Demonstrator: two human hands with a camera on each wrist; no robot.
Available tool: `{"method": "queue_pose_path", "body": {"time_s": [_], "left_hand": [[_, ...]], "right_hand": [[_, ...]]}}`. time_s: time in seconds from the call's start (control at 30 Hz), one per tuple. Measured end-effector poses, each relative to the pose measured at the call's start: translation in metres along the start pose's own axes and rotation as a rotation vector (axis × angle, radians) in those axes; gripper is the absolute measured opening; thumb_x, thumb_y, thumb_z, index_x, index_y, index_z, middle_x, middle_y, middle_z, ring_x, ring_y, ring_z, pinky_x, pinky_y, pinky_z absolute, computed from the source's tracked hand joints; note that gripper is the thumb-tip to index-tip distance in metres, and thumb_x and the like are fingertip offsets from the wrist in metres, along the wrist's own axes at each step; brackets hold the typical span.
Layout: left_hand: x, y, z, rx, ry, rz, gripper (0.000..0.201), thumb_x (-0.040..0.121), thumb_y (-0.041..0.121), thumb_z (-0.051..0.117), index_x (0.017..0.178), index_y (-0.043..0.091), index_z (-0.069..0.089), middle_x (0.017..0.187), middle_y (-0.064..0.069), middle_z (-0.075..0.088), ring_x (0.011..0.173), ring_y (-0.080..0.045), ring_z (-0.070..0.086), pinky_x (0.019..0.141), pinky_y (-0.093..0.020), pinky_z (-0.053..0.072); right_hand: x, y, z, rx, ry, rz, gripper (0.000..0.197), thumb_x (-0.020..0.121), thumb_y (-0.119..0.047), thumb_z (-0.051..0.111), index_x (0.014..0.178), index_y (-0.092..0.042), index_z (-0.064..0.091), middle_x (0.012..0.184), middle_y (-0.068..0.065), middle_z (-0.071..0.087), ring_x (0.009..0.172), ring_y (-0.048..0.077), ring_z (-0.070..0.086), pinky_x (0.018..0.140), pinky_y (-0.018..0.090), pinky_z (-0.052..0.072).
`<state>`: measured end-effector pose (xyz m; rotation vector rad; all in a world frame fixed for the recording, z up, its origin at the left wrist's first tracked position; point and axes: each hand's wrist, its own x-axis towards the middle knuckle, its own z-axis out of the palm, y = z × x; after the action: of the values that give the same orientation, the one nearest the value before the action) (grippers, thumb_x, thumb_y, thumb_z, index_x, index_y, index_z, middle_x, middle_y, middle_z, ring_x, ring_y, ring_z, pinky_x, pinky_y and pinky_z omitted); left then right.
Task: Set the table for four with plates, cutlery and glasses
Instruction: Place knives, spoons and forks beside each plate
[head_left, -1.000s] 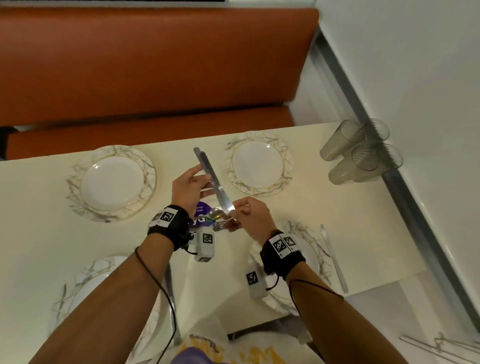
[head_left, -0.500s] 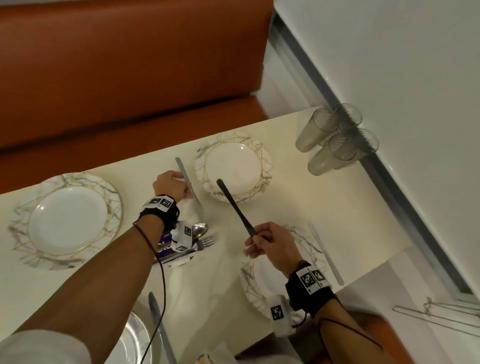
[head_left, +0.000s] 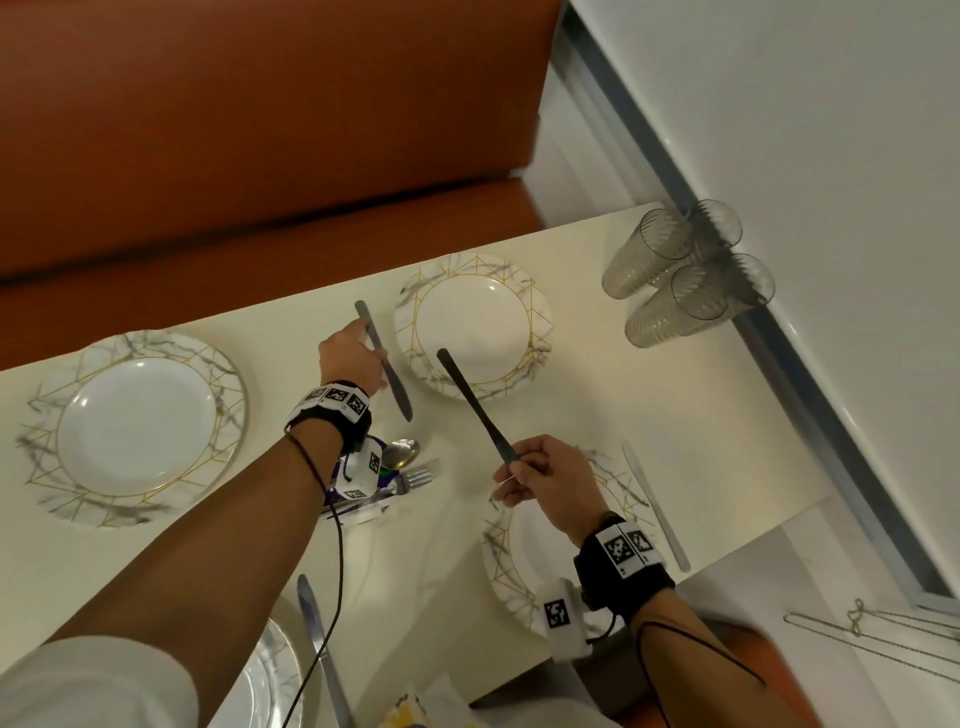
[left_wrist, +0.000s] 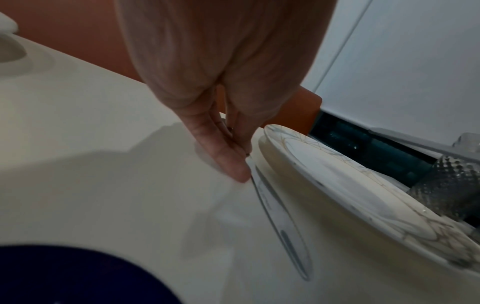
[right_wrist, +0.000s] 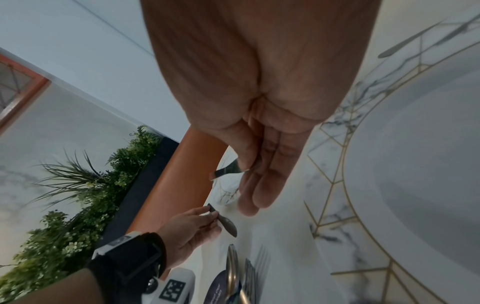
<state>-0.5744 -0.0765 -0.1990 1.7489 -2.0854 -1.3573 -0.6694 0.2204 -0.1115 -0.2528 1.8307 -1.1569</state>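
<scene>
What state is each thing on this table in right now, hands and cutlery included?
Left hand: pinches a knife beside the far plate.
Right hand: grips a second knife, raised over the table.
Glasses: lying on their sides, clustered.
Spoon and fork: lying unplaced.

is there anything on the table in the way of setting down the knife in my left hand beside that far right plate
Nothing visible. The left hand holds the knife low over a bare strip of table just left of the far right plate. The spoon and fork lie nearer you, clear of that strip.
</scene>
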Motion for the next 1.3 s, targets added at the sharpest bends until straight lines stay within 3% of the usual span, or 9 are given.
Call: {"method": "queue_pose_path", "body": {"time_s": [0.07,0.2,0.37,0.5,0.63,0.77,0.97,1.1,1.3], "left_hand": [[0.000,0.000,-0.001,-0.006,-0.008,0.000,0.052,0.095,0.008,0.072,0.143,0.021,0.058,0.103,-0.012,0.075,0.066,-0.022,0.075,0.044,-0.016,0.052],[-0.003,0.002,-0.003,-0.073,-0.031,-0.004,0.057,0.095,0.006,0.072,0.148,0.020,0.055,0.103,-0.012,0.075,0.071,-0.022,0.075,0.050,-0.017,0.055],[-0.022,0.001,-0.014,-0.145,-0.032,0.042,0.055,0.100,0.016,0.066,0.152,0.022,0.048,0.082,-0.005,0.069,0.066,-0.020,0.070,0.071,-0.035,0.064],[-0.056,-0.006,-0.021,-0.130,0.038,0.116,0.032,0.104,0.028,0.058,0.135,0.019,0.057,0.086,-0.002,0.065,0.083,-0.030,0.070,0.081,-0.048,0.062],[-0.110,0.005,-0.022,-0.331,-0.015,0.163,0.018,0.106,0.026,0.053,0.107,0.015,0.068,0.090,-0.009,0.075,0.073,-0.018,0.069,0.065,-0.032,0.057],[-0.159,0.010,-0.017,-0.523,-0.100,0.094,0.023,0.100,0.020,0.066,0.122,0.012,0.064,0.093,-0.012,0.077,0.079,-0.024,0.076,0.070,-0.041,0.064],[-0.197,-0.022,-0.038,-0.614,0.023,-0.019,0.026,0.098,0.004,0.065,0.122,0.015,0.064,0.094,-0.010,0.074,0.080,-0.021,0.074,0.064,-0.022,0.059],[-0.198,-0.071,-0.083,-0.557,0.126,-0.069,0.028,0.097,0.005,0.066,0.124,0.014,0.064,0.101,-0.011,0.071,0.085,-0.023,0.073,0.070,-0.034,0.062],[-0.176,-0.145,-0.181,-0.429,0.208,-0.154,0.026,0.094,0.001,0.067,0.118,0.011,0.063,0.096,-0.012,0.074,0.073,-0.023,0.067,0.068,-0.038,0.058]], "right_hand": [[0.001,-0.003,0.001,-0.010,-0.005,-0.004,0.013,0.098,0.009,0.051,0.110,0.007,0.057,0.086,0.022,0.075,0.074,0.043,0.074,0.064,0.039,0.062],[0.001,-0.006,0.003,-0.015,-0.019,-0.019,0.012,0.098,0.009,0.051,0.108,0.006,0.058,0.086,0.022,0.075,0.074,0.042,0.074,0.065,0.039,0.062],[0.000,-0.009,0.007,-0.001,-0.033,-0.037,0.012,0.098,0.009,0.052,0.108,0.006,0.058,0.086,0.022,0.075,0.073,0.041,0.074,0.065,0.039,0.062],[0.000,-0.011,0.019,0.033,-0.065,-0.069,0.013,0.099,0.007,0.052,0.110,0.006,0.057,0.087,0.022,0.075,0.075,0.043,0.074,0.069,0.045,0.063],[-0.004,-0.015,0.036,0.056,-0.113,-0.115,0.013,0.099,0.006,0.051,0.112,0.005,0.055,0.089,0.024,0.074,0.075,0.042,0.074,0.069,0.045,0.062],[-0.013,-0.016,0.051,0.064,-0.220,-0.136,0.013,0.098,0.007,0.055,0.110,0.004,0.053,0.091,0.025,0.074,0.072,0.043,0.072,0.069,0.048,0.061],[-0.034,0.000,0.071,-0.263,-0.426,-0.173,0.012,0.097,-0.015,0.063,0.108,-0.010,0.064,0.089,0.008,0.078,0.068,0.023,0.073,0.057,0.027,0.054],[-0.048,0.015,0.083,-0.351,-0.439,-0.178,0.013,0.096,-0.007,0.057,0.104,-0.006,0.068,0.092,0.012,0.077,0.068,0.019,0.069,0.053,0.013,0.047],[-0.057,0.028,0.124,-0.400,-0.413,-0.153,0.014,0.098,-0.009,0.055,0.100,-0.013,0.068,0.090,0.006,0.076,0.070,0.014,0.070,0.055,0.012,0.047]]}}
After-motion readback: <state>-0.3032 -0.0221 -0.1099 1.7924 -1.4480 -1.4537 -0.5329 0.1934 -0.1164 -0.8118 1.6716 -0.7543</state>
